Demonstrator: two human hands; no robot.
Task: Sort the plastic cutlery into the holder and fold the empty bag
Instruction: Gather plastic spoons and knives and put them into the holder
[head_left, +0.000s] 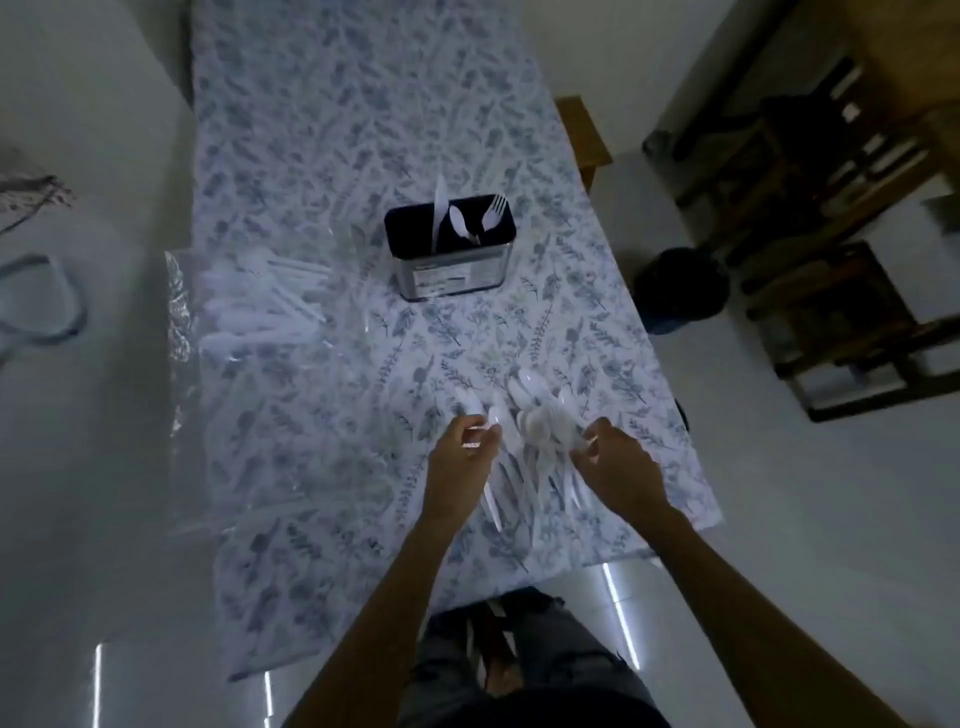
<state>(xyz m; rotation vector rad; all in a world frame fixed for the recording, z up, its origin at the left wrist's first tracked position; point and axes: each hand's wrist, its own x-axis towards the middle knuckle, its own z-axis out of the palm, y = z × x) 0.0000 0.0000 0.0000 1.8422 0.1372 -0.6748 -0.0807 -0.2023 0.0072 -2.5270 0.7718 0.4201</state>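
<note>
A pile of white plastic spoons lies near the table's front right edge. My left hand is closed around a couple of spoons at the pile's left side. My right hand pinches cutlery at the pile's right side. The metal holder with a dark inside stands at mid-table, upright, with a knife, a spoon and a fork in it. A clear plastic bag lies flat at the table's left edge with more white cutlery inside.
The table wears a floral cloth. A wooden chair stands at the table's right side. A dark bin and a wooden shelf unit stand on the floor to the right. A blue strap lies on the floor to the left.
</note>
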